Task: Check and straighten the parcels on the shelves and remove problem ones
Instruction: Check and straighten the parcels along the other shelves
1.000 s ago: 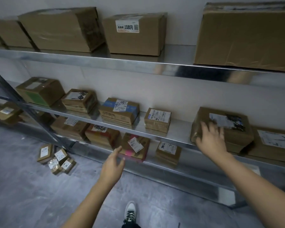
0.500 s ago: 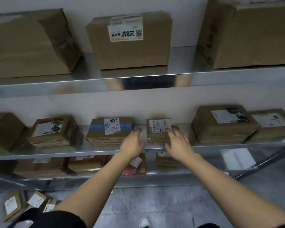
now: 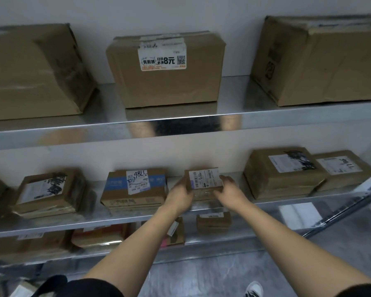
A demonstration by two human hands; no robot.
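A small brown parcel (image 3: 204,181) with a white label sits on the middle metal shelf (image 3: 287,201). My left hand (image 3: 180,195) grips its left side and my right hand (image 3: 230,192) grips its right side. To its left lies a parcel with blue tape (image 3: 133,189) marked 98LL. To its right are two flat brown parcels (image 3: 283,174), (image 3: 343,168) side by side.
Three large cartons (image 3: 167,69), (image 3: 30,73), (image 3: 321,61) stand on the top shelf. A labelled parcel (image 3: 49,191) lies at the middle shelf's left. More small parcels (image 3: 213,222) rest on the lower shelf. Grey floor and my shoe (image 3: 254,289) are below.
I have stepped closer to the shelf. Both hands moved onto the small labelled parcel and now hold it by its two sides; a second ago the right hand was on the larger parcel to the right.
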